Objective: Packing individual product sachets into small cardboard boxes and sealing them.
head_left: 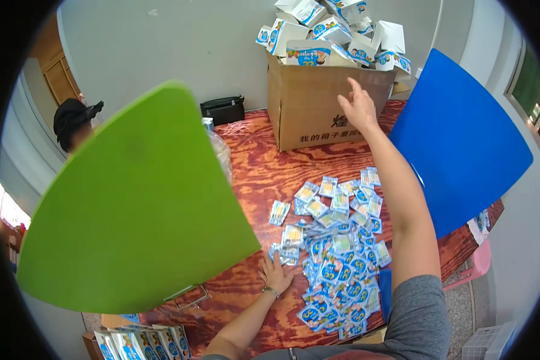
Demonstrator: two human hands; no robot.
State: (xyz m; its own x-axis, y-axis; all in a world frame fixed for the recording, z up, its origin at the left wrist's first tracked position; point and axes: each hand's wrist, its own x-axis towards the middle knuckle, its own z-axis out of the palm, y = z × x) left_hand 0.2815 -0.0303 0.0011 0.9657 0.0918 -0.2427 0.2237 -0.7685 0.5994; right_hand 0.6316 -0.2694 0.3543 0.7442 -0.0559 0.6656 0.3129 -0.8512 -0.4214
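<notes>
My right hand (360, 109) is stretched forward in front of a large brown cardboard box (318, 99), its fingers apart and nothing in them. Heaped above that box's rim are white and blue small cartons (330, 30). My left hand (275, 275), with a bracelet at the wrist, lies with spread fingers on the table, fingertips at the edge of a pile of small blue and white packets (342, 264). Several packets show clear sides with pale contents. Whether the left fingertips touch a packet, I cannot tell.
A big green panel (144, 210) covers much of the left side; a blue panel (462, 144) stands at right. A black pouch (222, 110) lies at the back of the red wood-grained table (252, 162). Filled cartons (144, 345) stand lower left. Behind the green panel shows a person's black hat (72, 123).
</notes>
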